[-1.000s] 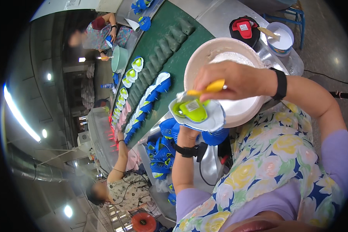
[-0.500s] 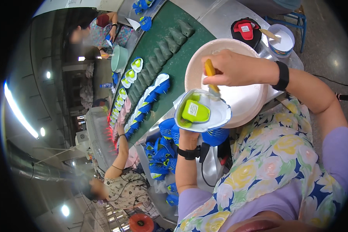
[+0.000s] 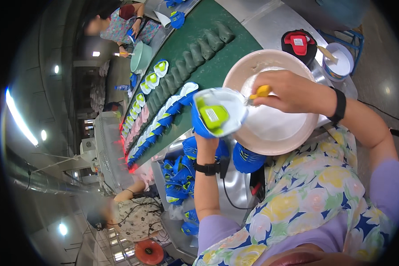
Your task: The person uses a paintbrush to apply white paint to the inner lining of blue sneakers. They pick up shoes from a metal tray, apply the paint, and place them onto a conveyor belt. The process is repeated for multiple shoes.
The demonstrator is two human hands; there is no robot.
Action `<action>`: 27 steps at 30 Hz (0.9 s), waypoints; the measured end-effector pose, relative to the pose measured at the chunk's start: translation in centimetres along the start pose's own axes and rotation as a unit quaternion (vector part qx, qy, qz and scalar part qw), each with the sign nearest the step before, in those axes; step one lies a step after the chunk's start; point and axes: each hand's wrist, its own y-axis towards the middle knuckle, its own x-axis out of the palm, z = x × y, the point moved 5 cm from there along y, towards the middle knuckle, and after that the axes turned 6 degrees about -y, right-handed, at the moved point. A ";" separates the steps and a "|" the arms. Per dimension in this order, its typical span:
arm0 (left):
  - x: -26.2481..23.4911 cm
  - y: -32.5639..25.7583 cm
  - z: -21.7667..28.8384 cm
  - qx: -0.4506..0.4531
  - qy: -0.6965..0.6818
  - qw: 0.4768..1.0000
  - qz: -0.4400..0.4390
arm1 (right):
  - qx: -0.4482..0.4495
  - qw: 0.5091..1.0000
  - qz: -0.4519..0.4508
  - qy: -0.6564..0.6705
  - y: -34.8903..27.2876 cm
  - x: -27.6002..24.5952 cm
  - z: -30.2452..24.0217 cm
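My left hand (image 3: 206, 142) grips a blue shoe upper (image 3: 198, 120) from below; the upper hides most of its fingers. Its white inner edge faces up, with a lime-green tongue (image 3: 213, 116) inside. My right hand (image 3: 288, 92) is closed round the yellow handle of a brush (image 3: 262, 91). The bristle end, partly blurred, is at the upper's white rim on its right side. Beneath my right hand stands a pale pink basin (image 3: 239, 75) of white liquid (image 3: 281, 126).
Rows of grey shoe-shaped forms (image 3: 181, 69) and blue-and-white uppers (image 3: 164, 119) lie on the green belt (image 3: 239, 44). A white pot (image 3: 341, 60) with a brush and a red-and-black upper (image 3: 298, 43) are at the right. More blue uppers (image 3: 177, 177) are piled lower left. Two co-workers sit across.
The upper has turned and shifted left. My right hand has moved right and lower, and the brush has swung from steep to nearly level. A co-worker's arm has drawn back from the belt.
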 end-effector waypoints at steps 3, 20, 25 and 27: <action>-9.8 4.9 -0.2 0.045 0.101 0.993 0.045 | 0.054 0.997 0.059 0.017 -1.8 -1.0 0.8; -7.7 0.6 -1.1 -0.020 0.478 0.878 0.013 | 0.245 0.962 0.117 0.043 -9.4 3.0 4.7; -5.5 -9.8 -6.8 -0.075 0.544 0.834 -0.043 | 0.227 0.970 0.080 0.039 -8.1 3.5 4.9; -5.1 -10.0 -8.1 0.003 0.626 0.779 -0.025 | 0.239 0.967 0.067 0.058 -7.2 3.9 5.2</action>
